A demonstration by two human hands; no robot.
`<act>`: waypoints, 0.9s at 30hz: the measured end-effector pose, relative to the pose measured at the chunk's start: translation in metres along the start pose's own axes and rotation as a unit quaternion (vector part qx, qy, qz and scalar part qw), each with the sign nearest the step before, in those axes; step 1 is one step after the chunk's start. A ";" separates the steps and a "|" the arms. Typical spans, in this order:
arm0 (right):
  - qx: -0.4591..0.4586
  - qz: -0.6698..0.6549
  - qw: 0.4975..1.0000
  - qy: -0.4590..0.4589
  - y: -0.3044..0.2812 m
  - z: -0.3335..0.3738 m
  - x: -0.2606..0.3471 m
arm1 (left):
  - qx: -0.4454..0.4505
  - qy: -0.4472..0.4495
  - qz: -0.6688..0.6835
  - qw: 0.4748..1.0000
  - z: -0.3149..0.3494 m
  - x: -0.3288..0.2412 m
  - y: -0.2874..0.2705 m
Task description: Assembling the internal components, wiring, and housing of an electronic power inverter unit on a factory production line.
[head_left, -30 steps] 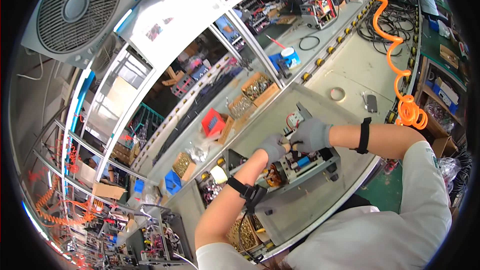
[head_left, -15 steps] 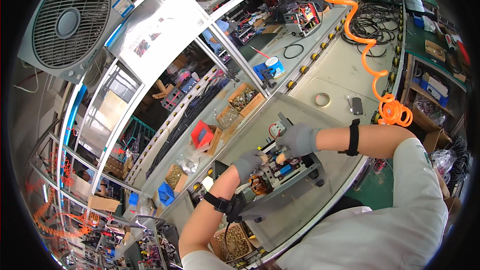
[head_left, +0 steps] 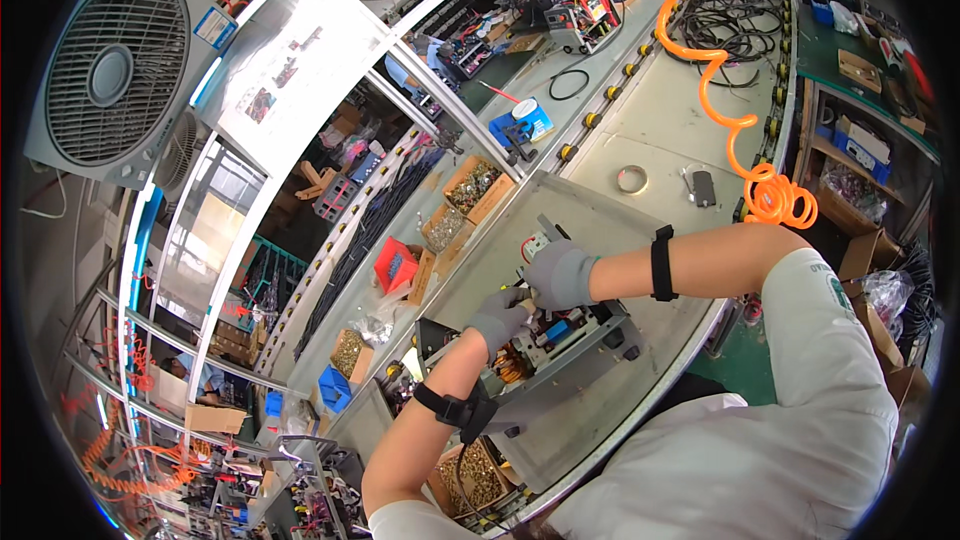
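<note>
An open grey metal housing point(head_left: 572, 364) with circuit parts inside lies on the work surface in front of me. Copper-coloured windings point(head_left: 512, 365) show at its near-left end, and a small blue component point(head_left: 557, 331) sits further right. My left hand point(head_left: 497, 320), in a grey glove with bare fingertips, is over the housing's far-left side with its fingers bent together. My right hand point(head_left: 562, 276), gloved the same way, reaches over the far edge, its fingers curled down close to the left fingertips. Whatever the fingers pinch is hidden by the gloves.
A tape roll point(head_left: 632, 179) and a dark flat device point(head_left: 704, 189) lie beyond the housing. A coiled orange air hose point(head_left: 780, 198) hangs at right. Boxes of small hardware point(head_left: 474, 186) and a red bin point(head_left: 396, 267) line the far-left side; another hardware box point(head_left: 470, 478) is near my left forearm.
My right hand has shifted left over the housing, closer to my left hand. My left hand stays near the same place, fingers still bent. The whole view has shifted slightly.
</note>
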State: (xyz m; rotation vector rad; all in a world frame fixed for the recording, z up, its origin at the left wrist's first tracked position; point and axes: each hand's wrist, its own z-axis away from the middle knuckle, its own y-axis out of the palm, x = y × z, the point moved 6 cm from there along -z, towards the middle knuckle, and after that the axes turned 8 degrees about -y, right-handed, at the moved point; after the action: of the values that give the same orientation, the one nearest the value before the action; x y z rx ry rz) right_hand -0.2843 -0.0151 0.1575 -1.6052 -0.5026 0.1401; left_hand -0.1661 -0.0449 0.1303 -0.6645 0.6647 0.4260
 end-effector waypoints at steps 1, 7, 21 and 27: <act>0.000 -0.001 1.000 0.000 0.001 -0.001 0.000 | -0.020 0.011 -0.039 0.999 -0.002 0.000 -0.002; -0.043 -0.124 0.991 0.029 -0.002 -0.001 -0.012 | -0.027 0.054 -0.212 0.975 0.007 -0.010 -0.006; 0.135 -0.157 0.974 -0.090 -0.019 0.022 -0.021 | 0.242 -0.076 0.185 0.949 0.050 0.024 -0.035; -0.027 0.041 0.998 0.035 -0.034 0.002 -0.052 | -0.066 0.018 -0.017 0.998 0.042 0.007 -0.053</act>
State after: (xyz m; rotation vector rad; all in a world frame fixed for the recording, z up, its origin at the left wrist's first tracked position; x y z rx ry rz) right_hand -0.3393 -0.0334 0.1796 -1.6780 -0.3904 0.1324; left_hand -0.1141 -0.0528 0.1729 -0.8095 0.6616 0.4291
